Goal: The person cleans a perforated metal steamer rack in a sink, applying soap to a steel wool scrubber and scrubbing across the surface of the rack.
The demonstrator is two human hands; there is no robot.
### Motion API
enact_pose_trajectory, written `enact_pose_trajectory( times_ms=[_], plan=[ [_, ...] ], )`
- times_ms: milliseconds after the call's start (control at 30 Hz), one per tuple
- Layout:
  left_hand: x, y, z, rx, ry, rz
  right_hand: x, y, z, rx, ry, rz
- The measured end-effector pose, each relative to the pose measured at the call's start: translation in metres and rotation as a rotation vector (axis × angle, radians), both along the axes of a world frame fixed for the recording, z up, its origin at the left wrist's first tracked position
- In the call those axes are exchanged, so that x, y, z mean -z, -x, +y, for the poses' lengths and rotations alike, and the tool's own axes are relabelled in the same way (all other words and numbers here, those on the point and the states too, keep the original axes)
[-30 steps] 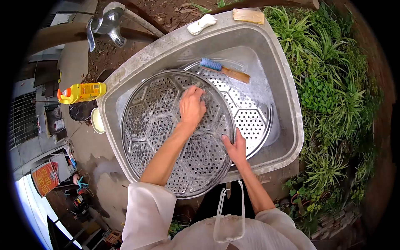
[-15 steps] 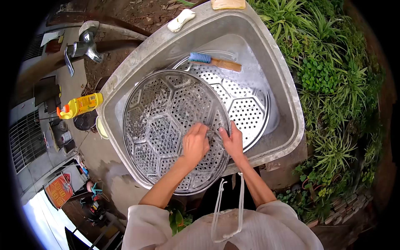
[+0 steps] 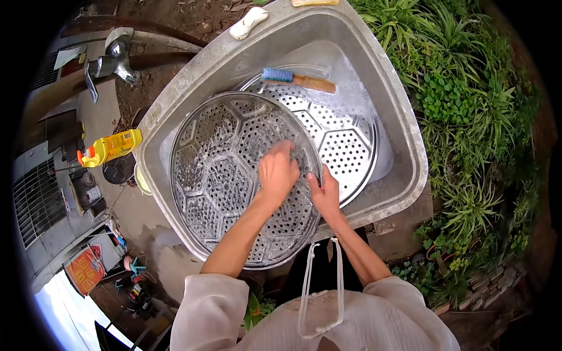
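Observation:
A round metal steamer tray (image 3: 225, 184), perforated, ribbed with hexagons and wet with suds, leans across the sink's near left side. My right hand (image 3: 325, 192) is closed on its right rim, thumb on top. My left hand (image 3: 278, 173) presses on the tray's face with fingers curled and slightly blurred; whatever lies under them is hidden. A second perforated steamer tray (image 3: 349, 153) rests in the sink, partly covered by the first. Across its far edge lies a brush (image 3: 313, 83) with blue bristles and a wooden handle.
The stone sink (image 3: 417, 169) surrounds the trays. On its far rim are a white bone-shaped object (image 3: 249, 23) and a yellowish block (image 3: 315, 2). A yellow bottle (image 3: 111, 147) stands at the left, below a metal tap (image 3: 117, 63). Green plants (image 3: 462, 117) grow at the right.
My left hand has moved up and slightly right across the tray's face. The right hand keeps its hold on the rim. The whole view has shifted a little.

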State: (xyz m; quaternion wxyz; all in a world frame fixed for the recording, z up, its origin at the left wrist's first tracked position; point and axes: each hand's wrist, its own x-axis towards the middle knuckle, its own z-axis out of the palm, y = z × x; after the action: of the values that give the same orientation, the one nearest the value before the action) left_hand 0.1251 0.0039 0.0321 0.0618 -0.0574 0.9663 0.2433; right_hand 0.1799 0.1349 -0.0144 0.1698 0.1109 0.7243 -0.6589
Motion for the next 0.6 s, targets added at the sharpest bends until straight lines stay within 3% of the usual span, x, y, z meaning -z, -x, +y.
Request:
enact_pose_trajectory(
  times_ms=[133, 267, 367, 467, 600],
  plan=[
    [-0.003, 0.042, 0.011, -0.080, 0.019, -0.042, 0.012, -0.002, 0.002, -0.006, -0.028, -0.012],
    [-0.030, -0.045, -0.003, -0.041, -0.056, -0.170, 0.002, 0.000, -0.003, 0.041, 0.020, -0.013],
    [-0.011, -0.011, 0.004, -0.053, -0.013, -0.003, 0.001, -0.004, -0.003, 0.039, -0.009, 0.053],
    [0.006, 0.044, 0.023, -0.150, 0.048, -0.047, 0.005, -0.009, -0.001, 0.037, -0.101, 0.099],
    [-0.013, -0.016, 0.006, -0.077, 0.089, -0.197, 0.016, -0.011, -0.005, 0.061, -0.057, -0.025]
  ],
)
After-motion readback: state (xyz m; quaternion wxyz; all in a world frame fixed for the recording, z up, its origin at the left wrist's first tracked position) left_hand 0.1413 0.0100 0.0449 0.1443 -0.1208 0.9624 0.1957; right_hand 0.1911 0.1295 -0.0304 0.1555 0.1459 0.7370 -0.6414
